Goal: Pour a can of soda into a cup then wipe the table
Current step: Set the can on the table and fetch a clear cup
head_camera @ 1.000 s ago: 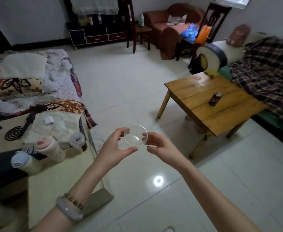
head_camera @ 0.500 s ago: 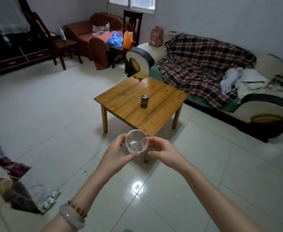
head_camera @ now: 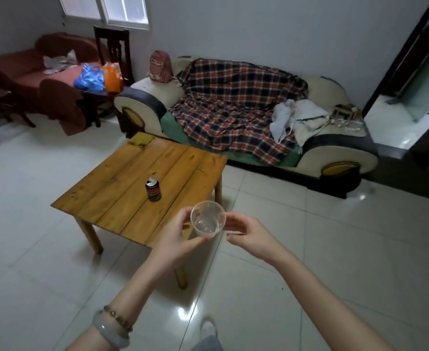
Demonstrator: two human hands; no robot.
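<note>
A clear plastic cup is held in the air between both hands, its mouth facing me. My left hand grips its left side and my right hand pinches its right side. The cup hovers over the near right corner of a low wooden table. A dark soda can stands upright near the table's middle, apart from my hands. A yellow-green cloth lies on the table's far corner.
A sofa covered by a plaid blanket runs behind the table. A red armchair and dark wooden chairs stand at the back left. White tiled floor surrounds the table. My shoe shows below.
The view has swung right and come closer to the table. Both hands keep hold of the cup, which now hangs over the table's near corner.
</note>
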